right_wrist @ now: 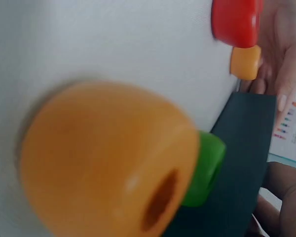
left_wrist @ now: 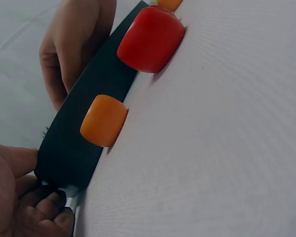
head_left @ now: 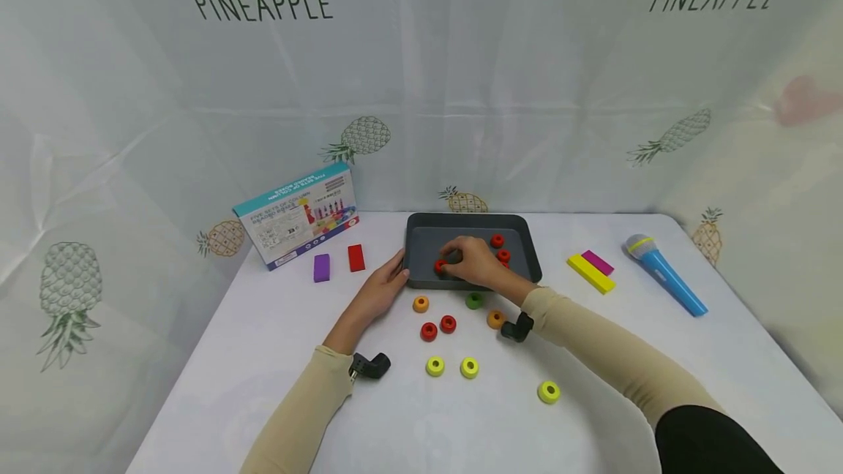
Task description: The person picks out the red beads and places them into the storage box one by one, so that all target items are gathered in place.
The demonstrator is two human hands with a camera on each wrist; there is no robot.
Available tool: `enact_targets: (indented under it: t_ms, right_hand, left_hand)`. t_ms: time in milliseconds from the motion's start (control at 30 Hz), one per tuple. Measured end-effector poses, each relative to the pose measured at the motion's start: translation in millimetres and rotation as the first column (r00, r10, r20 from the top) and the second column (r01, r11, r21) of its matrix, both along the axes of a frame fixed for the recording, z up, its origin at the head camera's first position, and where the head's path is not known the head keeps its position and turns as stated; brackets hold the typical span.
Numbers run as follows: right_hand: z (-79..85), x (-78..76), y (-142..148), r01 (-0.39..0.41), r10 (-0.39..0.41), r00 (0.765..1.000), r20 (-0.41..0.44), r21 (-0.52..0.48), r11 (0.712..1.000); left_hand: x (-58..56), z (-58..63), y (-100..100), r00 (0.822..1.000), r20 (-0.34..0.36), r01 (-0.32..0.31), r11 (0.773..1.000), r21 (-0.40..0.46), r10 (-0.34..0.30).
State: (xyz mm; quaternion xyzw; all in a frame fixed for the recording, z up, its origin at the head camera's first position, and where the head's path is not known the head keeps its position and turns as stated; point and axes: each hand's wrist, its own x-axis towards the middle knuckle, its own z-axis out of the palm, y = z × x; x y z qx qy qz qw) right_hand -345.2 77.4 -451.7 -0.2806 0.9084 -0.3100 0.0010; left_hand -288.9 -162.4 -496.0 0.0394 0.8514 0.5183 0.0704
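Note:
A dark grey tray (head_left: 428,232) lies toward the back of the table. My left hand (head_left: 377,294) grips its near left corner, the thumb on the rim and the other fingers curled below it in the left wrist view. Inside the tray, my right hand (head_left: 477,262) pinches a red bead (head_left: 439,266) toward the left side. Several more red beads (head_left: 497,241) lie at the tray's right. Before the tray are an orange bead (left_wrist: 103,121), a green bead (head_left: 474,301), another orange bead (right_wrist: 108,158) below my right wrist, and two red beads (head_left: 429,331).
Three yellow beads (head_left: 470,367) are spread nearer the front. Left of the tray lie a purple block (head_left: 321,268) and a red block (head_left: 356,258), with a printed box (head_left: 299,214) behind. To the right are a yellow block (head_left: 590,273), a magenta block (head_left: 598,262) and a blue toy microphone (head_left: 672,280).

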Motion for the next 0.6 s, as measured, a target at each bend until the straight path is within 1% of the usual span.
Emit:
enact_targets:
  t_ms: [167,433,600]
  right_hand:
    - [4.4,6.4,3,-0.004,0.005,1.0,0.012,-0.027,1.0]
    - [10.4,12.2,9,-0.014,0.013,1.0,-0.011,-0.056,0.998]
    - [13.4,16.8,14,-0.014,0.014,1.0,0.0,-0.054,0.998]
  left_hand:
    - [0.3,0.2,0,1.0,0.008,0.007,1.0,-0.001,-0.007]
    - [0.9,2.5,1,1.0,0.016,-0.009,1.0,0.0,0.009]
    - [1.0,4.3,1,1.0,0.029,-0.009,1.0,-0.006,0.01]
